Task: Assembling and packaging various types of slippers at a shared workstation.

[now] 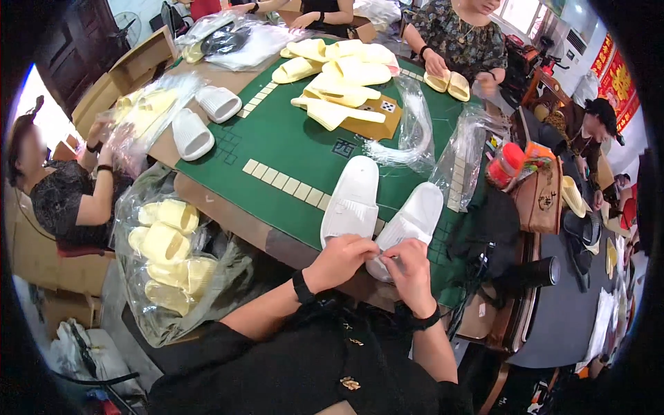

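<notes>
A pair of white slide slippers lies in front of me at the near edge of the green table: the left slipper (351, 197) and the right slipper (413, 216), soles pointing away. My left hand (340, 260) is pinched at the opening end of the left slipper. Close beside it, my right hand (411, 271) pinches over the end of the right slipper. The fingertips of both hands almost meet between the two slippers. Whatever they hold is too small to make out. A bundle of thin white plastic strands (401, 153) in clear film lies beyond the slippers.
A pile of pale yellow slippers (346, 72) covers the far middle of the green table (277, 149). Another white pair (192, 135) sits at the left. A clear bag of yellow slippers (166, 249) stands left of me. A red-lidded jar (506, 164) is at the right. Co-workers sit around.
</notes>
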Tool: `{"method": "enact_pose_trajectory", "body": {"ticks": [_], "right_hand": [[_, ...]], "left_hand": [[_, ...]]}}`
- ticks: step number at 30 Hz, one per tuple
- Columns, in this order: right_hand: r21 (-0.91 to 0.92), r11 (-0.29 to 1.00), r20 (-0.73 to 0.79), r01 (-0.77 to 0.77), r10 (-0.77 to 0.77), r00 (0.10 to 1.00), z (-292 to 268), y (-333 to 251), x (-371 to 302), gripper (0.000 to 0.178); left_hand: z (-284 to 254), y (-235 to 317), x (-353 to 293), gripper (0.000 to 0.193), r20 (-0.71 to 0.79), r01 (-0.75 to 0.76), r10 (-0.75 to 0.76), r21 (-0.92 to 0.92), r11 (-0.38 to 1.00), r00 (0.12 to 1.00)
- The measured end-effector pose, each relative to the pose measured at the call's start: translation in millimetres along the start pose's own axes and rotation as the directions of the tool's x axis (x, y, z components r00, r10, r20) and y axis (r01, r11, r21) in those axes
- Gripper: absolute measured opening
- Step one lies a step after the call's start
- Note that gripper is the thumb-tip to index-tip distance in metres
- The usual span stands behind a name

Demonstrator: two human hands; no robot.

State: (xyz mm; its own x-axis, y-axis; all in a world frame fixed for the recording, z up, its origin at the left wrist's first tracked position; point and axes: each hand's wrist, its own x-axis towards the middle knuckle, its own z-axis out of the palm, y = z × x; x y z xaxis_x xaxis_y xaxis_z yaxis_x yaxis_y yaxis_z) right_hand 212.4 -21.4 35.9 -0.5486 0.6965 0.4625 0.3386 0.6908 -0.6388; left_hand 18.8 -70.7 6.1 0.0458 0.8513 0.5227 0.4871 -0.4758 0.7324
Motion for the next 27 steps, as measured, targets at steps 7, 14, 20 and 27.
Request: {"method": "enact_pose_trajectory", "body": {"ticks": [7,14,20,27], "right_hand": [[-0.021,1.0,0.012,0.009,-0.008,1.0,1,1,-2,0.015],[0.014,0.997,-0.035,-0.071,0.071,0.997,0,5,-3,0.014],[-0.02,0.999,-0.001,-0.03,0.03,1.0,2,7,0,0.016],[-0.001,0.998,0.032,-0.069,0.069,0.997,3,12,-2,0.013]], "left_hand": [[1,-2,0,0.01,0.025,0.009,-0.009,0.015,1.0,1.0],[-2,-7,0,0.01,0.005,-0.015,0.015,0.114,0.993,1.0],[3,-9,3,0.012,0.067,-0.01,0.004,0.084,0.996,0.998],[3,-6,5,0.008,0.054,0.022,-0.026,0.068,0.997,0.998]]}}
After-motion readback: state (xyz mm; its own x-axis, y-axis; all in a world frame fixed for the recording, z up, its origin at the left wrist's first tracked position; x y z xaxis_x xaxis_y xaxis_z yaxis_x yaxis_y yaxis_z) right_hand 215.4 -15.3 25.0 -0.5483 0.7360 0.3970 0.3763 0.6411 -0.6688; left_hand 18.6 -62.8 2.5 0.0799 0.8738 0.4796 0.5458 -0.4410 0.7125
